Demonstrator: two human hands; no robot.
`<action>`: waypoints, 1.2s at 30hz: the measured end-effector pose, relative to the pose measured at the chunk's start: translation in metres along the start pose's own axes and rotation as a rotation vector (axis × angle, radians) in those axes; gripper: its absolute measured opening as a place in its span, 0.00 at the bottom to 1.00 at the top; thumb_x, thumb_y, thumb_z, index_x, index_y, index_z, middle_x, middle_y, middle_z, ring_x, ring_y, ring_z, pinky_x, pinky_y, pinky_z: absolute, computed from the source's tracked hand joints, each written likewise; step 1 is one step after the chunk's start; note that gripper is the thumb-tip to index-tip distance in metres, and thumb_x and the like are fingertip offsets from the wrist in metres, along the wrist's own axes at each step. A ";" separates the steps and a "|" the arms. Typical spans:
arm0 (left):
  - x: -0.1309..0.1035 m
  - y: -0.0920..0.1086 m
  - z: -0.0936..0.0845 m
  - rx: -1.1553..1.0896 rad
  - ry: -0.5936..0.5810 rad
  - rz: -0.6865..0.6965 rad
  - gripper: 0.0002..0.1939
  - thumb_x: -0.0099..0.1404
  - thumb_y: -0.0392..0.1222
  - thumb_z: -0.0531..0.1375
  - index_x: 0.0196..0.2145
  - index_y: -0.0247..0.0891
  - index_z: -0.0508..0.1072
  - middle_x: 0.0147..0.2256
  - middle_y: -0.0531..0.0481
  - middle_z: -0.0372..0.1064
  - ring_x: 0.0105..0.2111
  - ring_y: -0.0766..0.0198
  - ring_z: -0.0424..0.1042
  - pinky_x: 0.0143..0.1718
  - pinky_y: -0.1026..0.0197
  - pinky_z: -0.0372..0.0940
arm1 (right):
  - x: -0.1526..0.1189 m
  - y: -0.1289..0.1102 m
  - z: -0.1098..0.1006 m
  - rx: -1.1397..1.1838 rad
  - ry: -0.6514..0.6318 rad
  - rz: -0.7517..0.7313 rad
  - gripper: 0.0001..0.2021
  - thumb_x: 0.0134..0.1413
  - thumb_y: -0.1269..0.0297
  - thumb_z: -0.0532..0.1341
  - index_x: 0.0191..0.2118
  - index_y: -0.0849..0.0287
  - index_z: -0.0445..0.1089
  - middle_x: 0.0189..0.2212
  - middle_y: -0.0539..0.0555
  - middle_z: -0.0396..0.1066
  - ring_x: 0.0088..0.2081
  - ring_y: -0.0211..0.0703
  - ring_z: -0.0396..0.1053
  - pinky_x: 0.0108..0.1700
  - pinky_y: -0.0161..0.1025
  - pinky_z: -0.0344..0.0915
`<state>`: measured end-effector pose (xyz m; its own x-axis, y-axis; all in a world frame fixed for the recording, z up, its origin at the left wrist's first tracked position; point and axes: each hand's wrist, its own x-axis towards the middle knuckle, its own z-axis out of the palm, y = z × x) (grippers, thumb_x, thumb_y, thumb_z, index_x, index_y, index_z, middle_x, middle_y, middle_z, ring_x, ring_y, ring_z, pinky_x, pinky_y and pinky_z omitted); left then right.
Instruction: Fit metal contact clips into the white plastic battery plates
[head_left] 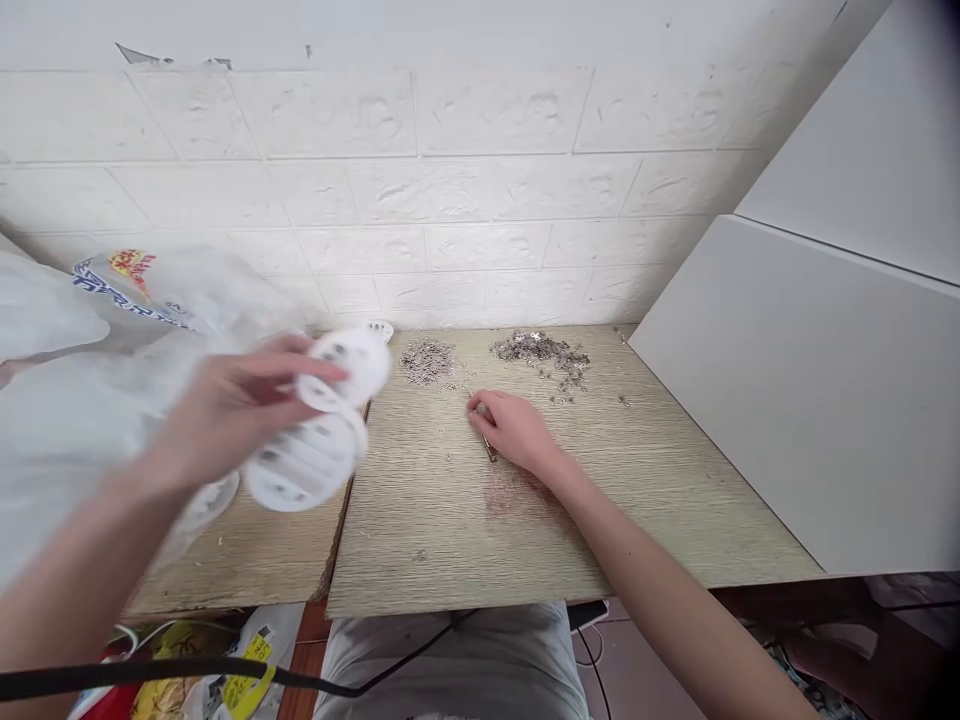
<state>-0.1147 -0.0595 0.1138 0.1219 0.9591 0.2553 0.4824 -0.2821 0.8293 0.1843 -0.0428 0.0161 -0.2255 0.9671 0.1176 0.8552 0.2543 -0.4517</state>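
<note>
My left hand (247, 400), smeared by motion, pinches several round white plastic discs (304, 465) with dark slots and small fittings on them. It is raised over the left part of the table, beside the clear plastic bag. My right hand (514, 430) rests on the wooden tabletop with its fingers curled round a slim brownish metal tool (490, 450). Most of that tool is hidden under the fingers, so its kind does not show. Beyond the right hand lie a heap of tiny silvery parts (427, 361) and a heap of larger metal pieces (536, 350).
A printed clear plastic bag (202, 290) fills the left side. Another white disc (381, 331) lies near the wall, and one more (212, 500) by the bag. White panels (810, 390) stand along the right. A black cable (225, 668) crosses below the table edge.
</note>
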 end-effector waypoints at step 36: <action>0.010 -0.062 0.086 0.391 -0.443 0.234 0.26 0.65 0.55 0.54 0.57 0.44 0.64 0.57 0.44 0.63 0.57 0.52 0.60 0.58 0.48 0.57 | -0.005 -0.008 -0.014 1.175 -0.195 0.144 0.14 0.49 0.57 0.64 0.39 0.61 0.74 0.23 0.48 0.66 0.21 0.29 0.55 0.22 0.31 0.52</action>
<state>-0.0689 -0.0307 0.0221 0.5690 0.8152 0.1085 0.6708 -0.5363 0.5123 0.1852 -0.0500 0.0318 -0.3159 0.9445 -0.0906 -0.0477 -0.1111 -0.9927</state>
